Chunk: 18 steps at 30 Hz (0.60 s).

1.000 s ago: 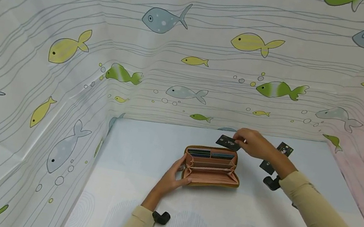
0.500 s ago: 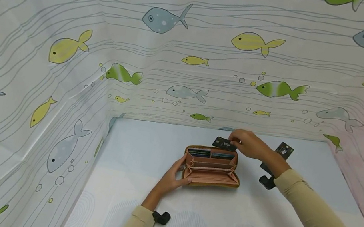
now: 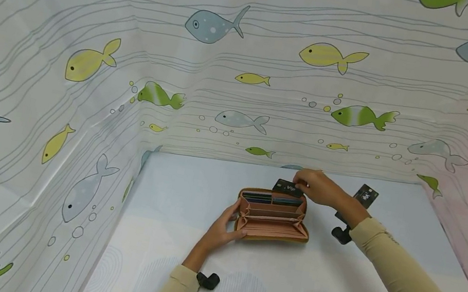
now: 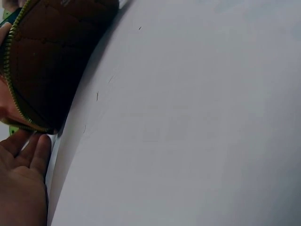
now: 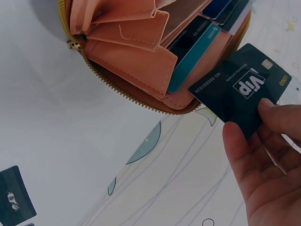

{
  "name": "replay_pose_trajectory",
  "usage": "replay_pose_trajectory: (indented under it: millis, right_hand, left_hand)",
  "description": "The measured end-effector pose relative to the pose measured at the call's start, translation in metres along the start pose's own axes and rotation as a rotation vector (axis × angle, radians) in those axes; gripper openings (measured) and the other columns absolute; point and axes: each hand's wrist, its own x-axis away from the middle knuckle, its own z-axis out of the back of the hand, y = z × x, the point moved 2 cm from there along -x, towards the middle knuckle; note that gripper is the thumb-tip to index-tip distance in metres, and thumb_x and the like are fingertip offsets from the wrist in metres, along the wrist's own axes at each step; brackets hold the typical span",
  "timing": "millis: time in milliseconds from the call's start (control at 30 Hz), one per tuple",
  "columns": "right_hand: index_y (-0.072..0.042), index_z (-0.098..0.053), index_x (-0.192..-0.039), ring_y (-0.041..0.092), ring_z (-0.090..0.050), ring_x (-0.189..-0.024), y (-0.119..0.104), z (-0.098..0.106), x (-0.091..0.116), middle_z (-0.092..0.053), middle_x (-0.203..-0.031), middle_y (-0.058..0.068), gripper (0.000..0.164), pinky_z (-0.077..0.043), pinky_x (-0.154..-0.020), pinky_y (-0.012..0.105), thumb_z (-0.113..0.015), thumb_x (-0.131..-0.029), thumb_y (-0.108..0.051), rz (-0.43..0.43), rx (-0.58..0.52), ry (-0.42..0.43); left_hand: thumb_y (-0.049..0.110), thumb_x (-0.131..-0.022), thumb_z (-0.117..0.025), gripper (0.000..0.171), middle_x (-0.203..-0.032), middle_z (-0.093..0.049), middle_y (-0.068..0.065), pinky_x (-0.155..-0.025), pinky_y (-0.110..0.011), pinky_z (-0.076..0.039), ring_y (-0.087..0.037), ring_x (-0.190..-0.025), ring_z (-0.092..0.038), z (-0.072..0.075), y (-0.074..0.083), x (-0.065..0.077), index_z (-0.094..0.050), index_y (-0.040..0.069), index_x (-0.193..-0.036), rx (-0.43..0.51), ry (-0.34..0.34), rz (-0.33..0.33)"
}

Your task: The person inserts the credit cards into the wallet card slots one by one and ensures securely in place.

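A zip-around wallet (image 3: 267,233) with pink-tan lining lies spread open on the table. My left hand (image 3: 218,232) grips its left end, thumb at the front corner; in the left wrist view the fingertips meet the zipped edge of its brown outer side (image 4: 51,52). My right hand (image 3: 320,188) pinches a black VIP card (image 5: 240,87) by one edge between thumb and fingers. That card overlaps the wallet's back rim in the head view, above the right-hand slots. Several cards (image 5: 195,54) sit in the wallet's slots, a teal-edged one in front.
Dark loose cards (image 3: 365,195) lie on the table to the right, partly hidden behind the right forearm. A fish-patterned sheet (image 3: 244,90) rises at the back and both sides. Each wrist bears a small black camera (image 3: 207,281).
My right hand has moved left and slightly down with the VIP card, bringing it from beyond the wallet to its back rim. The left hand and wallet have stayed put.
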Motion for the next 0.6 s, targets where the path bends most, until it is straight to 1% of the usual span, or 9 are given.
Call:
replay_pose_trajectory:
  millis: [200,367,600]
  right_hand:
    - [-0.003,-0.07,-0.099,0.015,-0.063,-0.083,0.0001,-0.0013,-0.0006,-0.069,-0.096,0.008,0.009,-0.054,-0.07,0.033,-0.065,-0.094,0.002,0.012,0.003,-0.004]
    - [-0.002,-0.07,-0.099,0.015,-0.063,-0.082,-0.0009,-0.0031,-0.0001,-0.068,-0.095,0.009,0.009,-0.054,-0.069,0.032,-0.066,-0.093,0.002,-0.006,0.007,-0.015]
    - [-0.001,-0.071,-0.098,0.015,-0.062,-0.081,-0.0001,-0.008,0.0004,-0.068,-0.093,0.008,0.007,-0.054,-0.07,0.033,-0.066,-0.093,0.001,-0.002,0.04,-0.003]
  left_hand:
    - [0.035,-0.091,-0.072,0.093,-0.166,-0.023,-0.003,-0.117,-0.048,-0.037,-0.025,-0.148,-0.034,-0.0006,0.001,0.001,-0.012,0.029,-0.162,-0.001,-0.003,0.005]
    - [0.036,-0.091,-0.072,0.093,-0.166,-0.023,-0.005,-0.116,-0.05,-0.037,-0.028,-0.147,-0.035,-0.0005,0.0031,0.0018,-0.012,0.027,-0.162,-0.003,-0.001,0.004]
    - [0.036,-0.091,-0.072,0.093,-0.166,-0.025,-0.004,-0.117,-0.048,-0.037,-0.026,-0.147,-0.036,-0.0006,0.0039,0.0016,-0.013,0.027,-0.162,-0.006,0.007,0.012]
